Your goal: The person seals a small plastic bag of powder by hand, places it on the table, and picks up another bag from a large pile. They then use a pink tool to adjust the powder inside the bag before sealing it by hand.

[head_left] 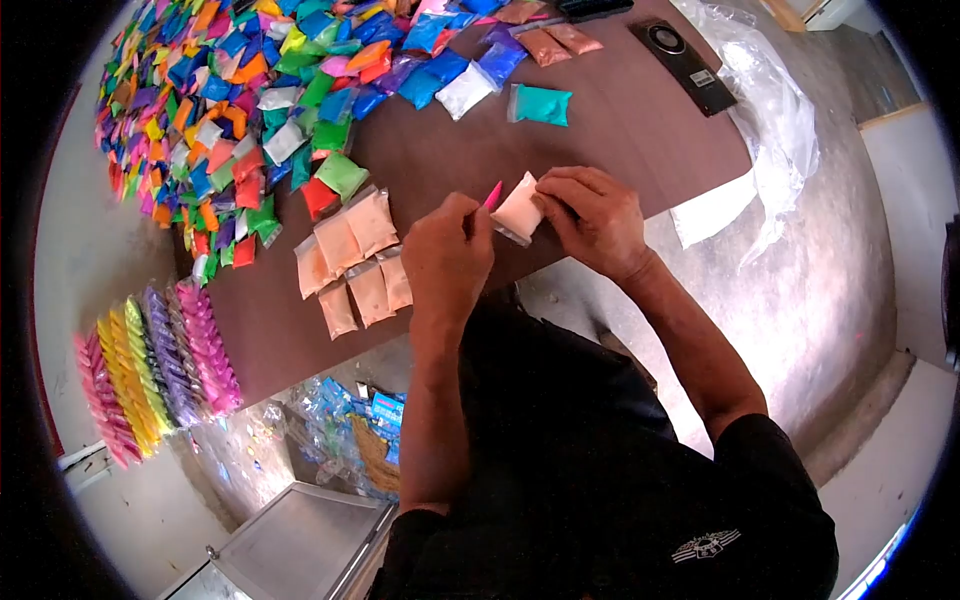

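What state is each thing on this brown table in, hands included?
Peach powder packet in clear plastic: pinched by right hand.
Thin pink stick: gripped in left hand, tip at that packet.
Other peach packets: lying flat, grouped.
Teal powder packet: lying flat, alone.
Many-coloured packet heap: loose, overlapping.
Clear plastic bag: crumpled.

Bright, even daylight, soft faint shadows under the hands [520, 225], mild glare on the clear plastic sheet [775, 120], strong fisheye bending, black vignette corners, edges slightly soft, centre sharp
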`<action>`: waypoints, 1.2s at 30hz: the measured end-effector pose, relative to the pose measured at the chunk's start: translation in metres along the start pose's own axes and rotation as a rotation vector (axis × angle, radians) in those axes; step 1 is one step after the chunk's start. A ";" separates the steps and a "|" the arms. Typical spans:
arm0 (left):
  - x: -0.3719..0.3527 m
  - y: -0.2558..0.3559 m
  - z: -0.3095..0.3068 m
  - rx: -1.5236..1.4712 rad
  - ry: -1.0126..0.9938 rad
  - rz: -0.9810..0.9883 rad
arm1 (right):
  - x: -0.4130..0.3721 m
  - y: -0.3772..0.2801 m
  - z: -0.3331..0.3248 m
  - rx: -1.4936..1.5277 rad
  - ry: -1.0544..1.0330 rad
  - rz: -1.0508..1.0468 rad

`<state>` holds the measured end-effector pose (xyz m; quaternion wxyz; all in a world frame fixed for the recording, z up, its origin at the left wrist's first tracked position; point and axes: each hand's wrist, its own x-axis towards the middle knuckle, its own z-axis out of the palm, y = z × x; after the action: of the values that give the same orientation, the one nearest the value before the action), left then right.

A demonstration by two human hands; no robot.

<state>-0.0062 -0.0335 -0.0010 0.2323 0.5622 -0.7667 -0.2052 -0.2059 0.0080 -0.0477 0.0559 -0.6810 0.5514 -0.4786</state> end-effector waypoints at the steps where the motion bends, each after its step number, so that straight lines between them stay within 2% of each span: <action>1: 0.000 0.001 0.000 0.000 0.001 0.001 | 0.000 0.001 0.000 -0.011 0.000 0.004; 3: -0.005 0.005 -0.001 -0.152 0.067 -0.003 | -0.001 0.001 -0.001 -0.021 -0.008 0.004; 15: -0.030 0.012 0.011 -0.278 0.048 0.077 | 0.001 -0.006 -0.007 0.047 0.008 -0.010; 19: -0.030 0.007 0.021 -0.245 0.084 0.143 | 0.003 -0.003 -0.007 0.045 -0.012 -0.053; 22: -0.021 0.002 0.023 -0.102 0.118 0.159 | 0.004 -0.004 -0.006 0.055 -0.009 -0.059; 28: -0.012 0.008 0.015 -0.146 0.107 0.069 | 0.003 -0.003 -0.007 0.037 -0.005 -0.039; 30: -0.018 0.017 0.011 -0.224 0.076 0.137 | 0.002 -0.004 -0.007 0.036 0.013 -0.050; 34: -0.017 0.014 0.019 -0.197 0.082 0.233 | 0.003 -0.001 -0.007 0.016 0.031 -0.101; 36: -0.011 0.011 0.018 -0.060 0.087 0.227 | 0.001 0.000 -0.005 0.022 0.028 -0.088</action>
<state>-0.0223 -0.0191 -0.0108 0.3036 0.4729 -0.8083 -0.1759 -0.2099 0.0092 -0.0443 0.0345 -0.6973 0.5161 -0.4962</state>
